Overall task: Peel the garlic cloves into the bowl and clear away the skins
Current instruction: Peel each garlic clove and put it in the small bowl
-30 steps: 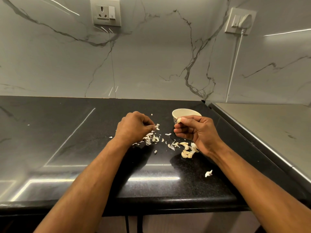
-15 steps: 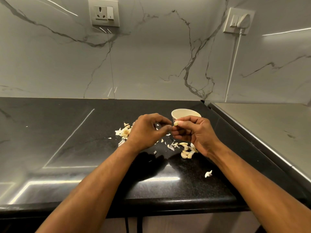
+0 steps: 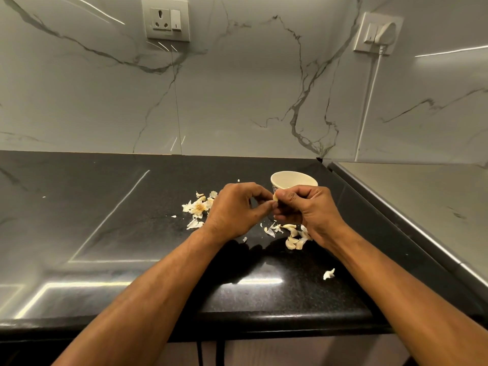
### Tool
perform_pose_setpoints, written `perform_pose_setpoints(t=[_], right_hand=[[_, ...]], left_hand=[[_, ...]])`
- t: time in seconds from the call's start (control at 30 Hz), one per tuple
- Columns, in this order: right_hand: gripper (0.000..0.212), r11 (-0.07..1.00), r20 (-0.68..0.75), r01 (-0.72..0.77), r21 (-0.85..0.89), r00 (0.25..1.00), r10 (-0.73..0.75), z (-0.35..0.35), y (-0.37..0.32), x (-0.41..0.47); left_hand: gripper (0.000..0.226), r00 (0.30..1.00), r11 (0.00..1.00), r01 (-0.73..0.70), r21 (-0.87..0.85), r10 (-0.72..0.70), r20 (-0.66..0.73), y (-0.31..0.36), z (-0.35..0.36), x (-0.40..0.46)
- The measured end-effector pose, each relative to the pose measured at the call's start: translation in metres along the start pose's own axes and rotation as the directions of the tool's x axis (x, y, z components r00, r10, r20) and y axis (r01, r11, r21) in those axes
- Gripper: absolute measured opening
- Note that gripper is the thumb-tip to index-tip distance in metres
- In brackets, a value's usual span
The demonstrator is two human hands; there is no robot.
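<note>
At the upper left of the frame a wall socket (image 3: 165, 19) sits on the marble wall. Below it, left of centre on the black counter (image 3: 79, 207), lies a heap of papery white skins (image 3: 198, 207) with a brownish root piece among them. Just right of that heap the left hand (image 3: 235, 211) has its fingers curled, the thumb and forefinger tips meeting the right hand at a garlic clove (image 3: 275, 198). The clove is small, pale cream and mostly hidden. The right hand (image 3: 307, 207) pinches it between thumb and curled fingers, in front of the cream bowl (image 3: 293, 179). Under the right wrist lie more pale cloves and skins (image 3: 293, 235). One scrap (image 3: 329, 273) lies apart, lower right.
</note>
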State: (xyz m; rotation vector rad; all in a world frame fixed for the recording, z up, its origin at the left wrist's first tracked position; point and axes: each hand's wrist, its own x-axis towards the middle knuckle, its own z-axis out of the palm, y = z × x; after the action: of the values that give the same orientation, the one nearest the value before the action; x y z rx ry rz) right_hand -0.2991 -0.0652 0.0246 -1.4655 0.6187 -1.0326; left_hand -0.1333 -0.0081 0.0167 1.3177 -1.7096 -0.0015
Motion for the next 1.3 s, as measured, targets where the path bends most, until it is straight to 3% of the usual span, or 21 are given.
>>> perform_pose_setpoints(t=[0.4, 0.77, 0.93, 1.3], right_hand=[[0.009, 0.997, -0.044, 0.049, -0.065, 0.998, -0.052, 0.000, 0.001, -0.002], [0.015, 0.999, 0.061, 0.032, -0.001, 0.998, -0.032, -0.004, -0.001, -0.001], [0.016, 0.999, 0.157, -0.023, 0.031, 0.987, 0.018, -0.005, -0.002, -0.001], [0.021, 0.996, 0.155, -0.090, -0.019, 0.984, 0.092, -0.005, 0.001, 0.000]], left_hand=[[0.005, 0.994, 0.989, 0.092, -0.119, -0.098, -0.042, 0.006, 0.005, 0.000], [0.009, 0.994, 0.975, 0.083, -0.208, -0.096, -0.056, 0.007, -0.002, 0.000], [0.008, 0.994, 0.986, 0.082, -0.147, -0.092, -0.062, 0.001, -0.007, 0.001], [0.008, 0.998, 0.996, 0.026, 0.084, -0.022, -0.060, -0.005, -0.007, 0.003]])
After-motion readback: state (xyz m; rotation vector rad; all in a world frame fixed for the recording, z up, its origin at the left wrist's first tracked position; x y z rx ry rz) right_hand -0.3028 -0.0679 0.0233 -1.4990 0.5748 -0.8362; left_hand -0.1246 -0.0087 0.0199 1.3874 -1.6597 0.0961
